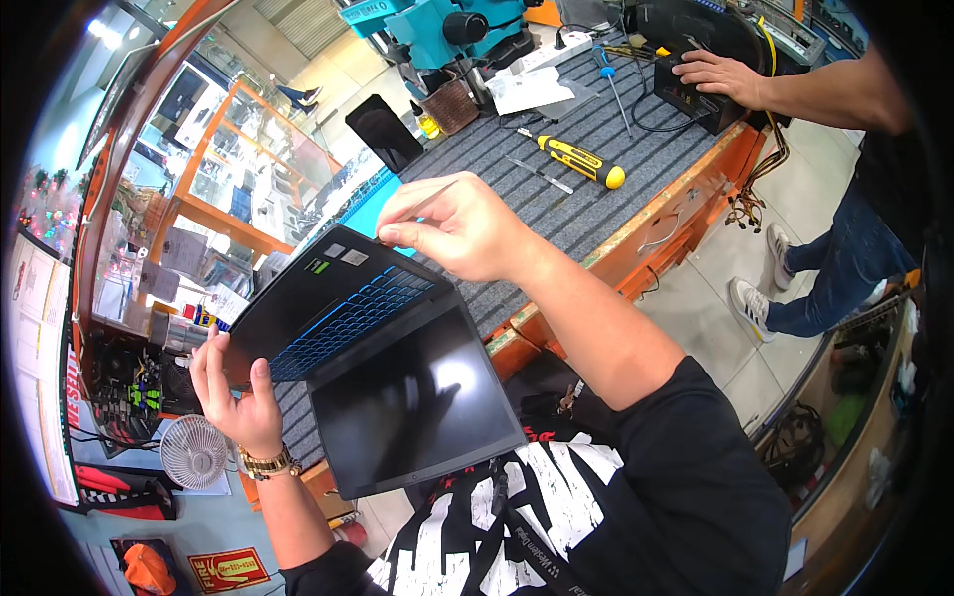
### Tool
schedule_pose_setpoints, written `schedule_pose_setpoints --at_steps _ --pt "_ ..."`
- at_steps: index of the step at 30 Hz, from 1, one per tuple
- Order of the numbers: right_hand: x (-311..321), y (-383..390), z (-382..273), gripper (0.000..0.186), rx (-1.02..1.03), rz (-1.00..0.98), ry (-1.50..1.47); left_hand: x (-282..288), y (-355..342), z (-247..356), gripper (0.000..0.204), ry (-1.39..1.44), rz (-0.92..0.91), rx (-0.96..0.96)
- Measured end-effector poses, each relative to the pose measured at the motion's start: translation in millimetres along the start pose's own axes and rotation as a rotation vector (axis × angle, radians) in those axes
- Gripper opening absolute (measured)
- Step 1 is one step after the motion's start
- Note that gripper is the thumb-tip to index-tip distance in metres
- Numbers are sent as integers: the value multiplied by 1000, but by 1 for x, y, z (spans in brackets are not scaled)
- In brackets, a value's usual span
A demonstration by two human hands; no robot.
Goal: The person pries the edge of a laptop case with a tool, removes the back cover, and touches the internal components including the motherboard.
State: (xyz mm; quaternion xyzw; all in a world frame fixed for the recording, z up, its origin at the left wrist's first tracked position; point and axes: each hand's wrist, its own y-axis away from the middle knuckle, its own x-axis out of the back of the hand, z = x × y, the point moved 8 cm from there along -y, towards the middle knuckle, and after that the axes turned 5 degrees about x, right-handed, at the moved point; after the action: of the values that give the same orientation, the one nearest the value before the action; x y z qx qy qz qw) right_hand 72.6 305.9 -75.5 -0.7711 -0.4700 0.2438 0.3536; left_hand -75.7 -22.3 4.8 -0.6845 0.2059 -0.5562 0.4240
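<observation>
Brightness: well lit, even indoor light.
Source: ceiling lamps, top left, blown out white.
Glare: soft white reflection on the dark laptop screen [412, 397]; sheen on glass cabinets [248, 169].
Shadows: soft, short, under the right hand [462, 228].
Distortion: strong fisheye, bench edge [636, 223] bends; black vignette at the corners.
Focus: centre sharp, rim slightly soft.

Wooden workbench with orange-painted edge [686, 204], topped by grey ribbed mat [596, 129]. On mat: yellow-and-black-handled screwdriver [581, 161], thin blue-handled screwdriver [608, 74], metal tweezers [542, 174], white paper sheet [527, 91], small woven brown basket [450, 106], teal microscope [437, 30], open black laptop with blue-lit keys [368, 348].
</observation>
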Motion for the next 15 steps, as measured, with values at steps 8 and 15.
schedule_pose_setpoints --at_steps 8,15 --pt "-4 4 -10 8 68 50 154 2 0 -2 57 10 1 23" --pt "-18 20 -33 4 293 252 356 -1 1 -3 58 6 5 27"
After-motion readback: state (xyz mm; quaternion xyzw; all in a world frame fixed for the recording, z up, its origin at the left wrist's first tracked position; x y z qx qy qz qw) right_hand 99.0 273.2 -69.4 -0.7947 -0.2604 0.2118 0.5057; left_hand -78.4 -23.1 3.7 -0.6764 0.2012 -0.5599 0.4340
